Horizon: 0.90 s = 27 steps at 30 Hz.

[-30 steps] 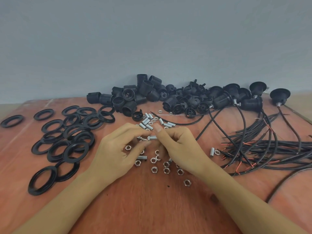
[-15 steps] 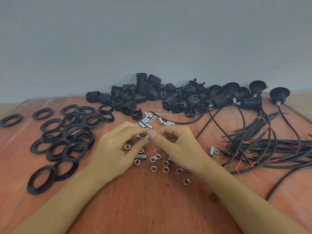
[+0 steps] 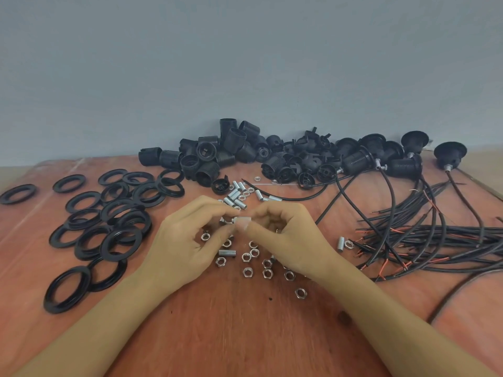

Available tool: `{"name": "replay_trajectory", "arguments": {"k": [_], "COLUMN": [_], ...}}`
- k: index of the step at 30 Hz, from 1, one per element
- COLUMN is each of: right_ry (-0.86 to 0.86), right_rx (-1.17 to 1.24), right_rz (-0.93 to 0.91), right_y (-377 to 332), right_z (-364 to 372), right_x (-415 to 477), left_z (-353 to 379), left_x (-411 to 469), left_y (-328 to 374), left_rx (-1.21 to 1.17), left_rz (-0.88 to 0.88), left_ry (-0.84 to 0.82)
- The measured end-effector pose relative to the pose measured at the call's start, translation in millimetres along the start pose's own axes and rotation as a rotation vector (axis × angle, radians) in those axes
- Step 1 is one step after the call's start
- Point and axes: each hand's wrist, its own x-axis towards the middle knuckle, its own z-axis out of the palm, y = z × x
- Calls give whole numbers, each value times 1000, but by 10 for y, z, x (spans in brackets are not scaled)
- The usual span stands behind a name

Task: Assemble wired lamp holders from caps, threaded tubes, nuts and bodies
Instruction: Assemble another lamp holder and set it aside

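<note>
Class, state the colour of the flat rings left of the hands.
The rings are glossy black, clearest in the head view.

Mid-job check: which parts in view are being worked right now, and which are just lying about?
In hand: threaded tube, pinched by the right hand; nut at its end, it seems, held by the left hand.
Lying about: loose nuts, spare tubes, black bodies, black rings, wired cables.

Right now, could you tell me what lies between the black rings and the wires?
Head view: left hand and right hand pinching a threaded tube over loose nuts.
</note>
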Motion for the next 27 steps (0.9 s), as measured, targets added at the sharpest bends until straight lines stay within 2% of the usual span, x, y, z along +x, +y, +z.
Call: {"name": "replay_trajectory", "arguments": {"k": [27], "right_ry": [65], "right_rx": [-17], "right_rz": [5], "right_y": [2], "right_z": [-26], "right_x": [7], "left_z": [-10], "left_x": [0], "left_y": [19], "left_rx": [-17], "left_rz": [-15], "left_ry": [-34]}}
